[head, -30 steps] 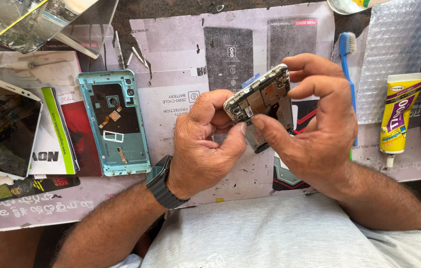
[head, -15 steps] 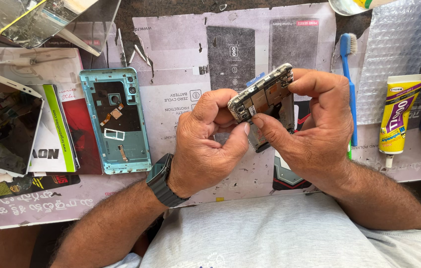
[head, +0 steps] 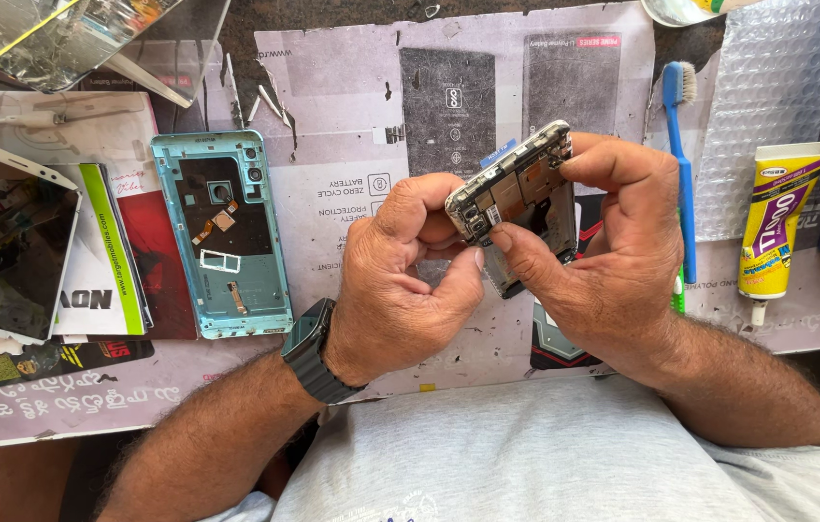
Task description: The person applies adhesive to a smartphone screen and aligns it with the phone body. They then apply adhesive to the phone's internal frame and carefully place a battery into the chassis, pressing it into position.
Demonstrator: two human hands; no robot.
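Both my hands hold an opened phone body (head: 518,184) above the work mat, tilted with its silver frame and inner circuit parts facing me. My left hand (head: 400,280), with a dark watch on its wrist, pinches the lower left corner of the phone. My right hand (head: 603,261) wraps the phone's right side, its thumb pressed on the inner board near the left thumb. A teal phone back cover (head: 226,237) lies inside-up on the mat to the left of my hands.
A blue toothbrush (head: 680,145) and a yellow glue tube (head: 779,217) lie to the right, by bubble wrap (head: 777,106). A cracked screen panel (head: 4,242) and printed cards sit at far left. Glass sheets (head: 71,39) lie at the top left.
The phone body has shifted slightly right and tilted a little in my hands; both hands keep their grip on it.
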